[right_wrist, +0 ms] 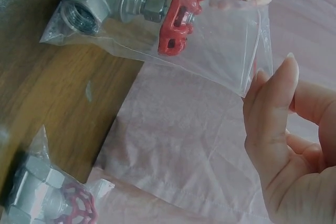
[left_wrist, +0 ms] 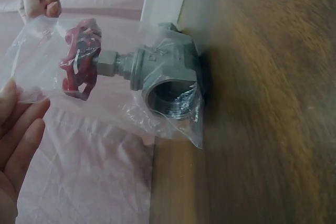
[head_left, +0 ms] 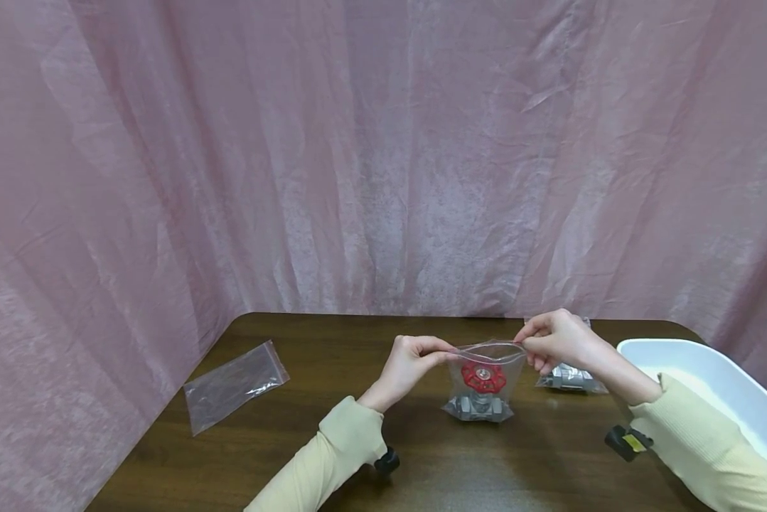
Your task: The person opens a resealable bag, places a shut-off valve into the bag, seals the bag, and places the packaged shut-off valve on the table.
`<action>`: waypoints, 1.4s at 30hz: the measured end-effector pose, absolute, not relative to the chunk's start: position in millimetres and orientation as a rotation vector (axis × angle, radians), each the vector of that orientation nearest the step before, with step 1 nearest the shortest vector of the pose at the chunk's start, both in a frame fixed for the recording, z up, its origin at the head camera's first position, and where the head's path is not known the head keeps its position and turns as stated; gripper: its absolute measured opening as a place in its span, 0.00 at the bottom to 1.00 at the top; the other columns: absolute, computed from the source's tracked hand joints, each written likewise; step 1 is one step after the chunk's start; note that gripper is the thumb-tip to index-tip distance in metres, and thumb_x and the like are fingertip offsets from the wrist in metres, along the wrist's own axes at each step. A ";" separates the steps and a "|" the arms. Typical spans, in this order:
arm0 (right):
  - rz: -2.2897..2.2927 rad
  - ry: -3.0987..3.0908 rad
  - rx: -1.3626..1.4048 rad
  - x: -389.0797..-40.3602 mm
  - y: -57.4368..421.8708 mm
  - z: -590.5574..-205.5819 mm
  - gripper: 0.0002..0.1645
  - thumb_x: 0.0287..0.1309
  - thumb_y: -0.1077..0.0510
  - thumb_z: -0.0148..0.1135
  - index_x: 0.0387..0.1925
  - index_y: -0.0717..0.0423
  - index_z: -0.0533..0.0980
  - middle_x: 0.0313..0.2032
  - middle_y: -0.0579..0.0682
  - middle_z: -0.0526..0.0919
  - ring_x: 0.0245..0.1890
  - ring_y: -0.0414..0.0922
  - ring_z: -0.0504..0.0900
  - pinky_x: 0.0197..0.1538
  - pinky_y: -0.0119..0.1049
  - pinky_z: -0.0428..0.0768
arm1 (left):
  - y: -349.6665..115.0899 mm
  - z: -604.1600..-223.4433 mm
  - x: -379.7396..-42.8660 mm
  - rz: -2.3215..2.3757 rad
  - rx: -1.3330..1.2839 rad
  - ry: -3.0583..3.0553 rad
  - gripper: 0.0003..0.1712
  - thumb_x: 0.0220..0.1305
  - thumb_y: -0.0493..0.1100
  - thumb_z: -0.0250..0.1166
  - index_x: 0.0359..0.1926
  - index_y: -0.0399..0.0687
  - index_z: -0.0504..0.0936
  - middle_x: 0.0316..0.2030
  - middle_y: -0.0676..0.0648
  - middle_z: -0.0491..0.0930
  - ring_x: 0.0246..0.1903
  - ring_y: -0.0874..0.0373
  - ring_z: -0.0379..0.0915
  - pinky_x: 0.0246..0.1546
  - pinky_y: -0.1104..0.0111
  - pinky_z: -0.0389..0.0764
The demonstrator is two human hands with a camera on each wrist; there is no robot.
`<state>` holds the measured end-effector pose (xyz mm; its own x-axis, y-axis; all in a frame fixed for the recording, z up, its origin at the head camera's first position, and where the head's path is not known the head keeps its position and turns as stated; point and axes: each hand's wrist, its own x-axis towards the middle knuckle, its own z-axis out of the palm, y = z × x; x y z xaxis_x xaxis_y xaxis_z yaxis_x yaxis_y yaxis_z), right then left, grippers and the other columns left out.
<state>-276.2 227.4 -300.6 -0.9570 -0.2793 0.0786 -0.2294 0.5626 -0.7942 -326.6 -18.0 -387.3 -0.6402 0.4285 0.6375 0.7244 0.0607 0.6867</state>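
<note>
Upright on the table stands a gate valve (head_left: 481, 408) with a red handwheel (head_left: 483, 377), inside a clear zip bag (head_left: 516, 364). The bag's mouth gapes at the top, above the handwheel. My left hand (head_left: 404, 368) pinches the left corner of that mouth between thumb and fingers. At the opposite corner, my right hand (head_left: 559, 341) pinches the bag's edge, thumb and index finger together in the right wrist view. The valve's threaded port (left_wrist: 170, 98) shows through the film in the left wrist view, and the bag's bottom corners bunch around the metal body.
Behind my right hand lies another bagged valve (head_left: 571, 379), its pinkish-red wheel (right_wrist: 76, 205) visible in the right wrist view. A white tub (head_left: 677, 348) stands at the right edge. A flat clear zip bag (head_left: 232, 390) rests at left on the brown table (head_left: 332, 334). Pink curtains (head_left: 383, 178) hang behind.
</note>
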 end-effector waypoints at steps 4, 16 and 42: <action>-1.350 2.725 -0.446 -275.7 228.7 -299.8 0.10 0.50 0.69 0.51 0.34 0.71 0.76 0.15 0.53 0.76 0.14 0.44 0.76 0.20 0.39 0.78 | -17.6 -371.4 -313.2 -1.535 -1.186 -2.063 0.03 0.52 0.31 0.66 0.29 0.35 0.84 0.27 0.45 0.82 0.26 0.60 0.77 0.25 0.72 0.75; -1.111 3.173 -1.034 -275.6 214.4 -305.0 0.04 0.52 0.59 0.65 0.31 0.52 0.78 0.29 0.42 0.75 0.30 0.40 0.74 0.33 0.36 0.75 | -16.6 -357.5 -300.2 -1.541 -1.188 -2.052 0.03 0.52 0.28 0.64 0.30 0.31 0.83 0.27 0.40 0.81 0.26 0.53 0.78 0.26 0.68 0.77; -0.570 3.357 -1.413 -289.3 179.7 -329.0 0.08 0.43 0.58 0.71 0.26 0.47 0.77 0.26 0.37 0.75 0.27 0.35 0.73 0.28 0.34 0.73 | -14.8 -367.0 -310.2 -1.375 -1.277 -1.950 0.04 0.52 0.30 0.65 0.32 0.35 0.84 0.29 0.45 0.82 0.28 0.61 0.78 0.27 0.72 0.76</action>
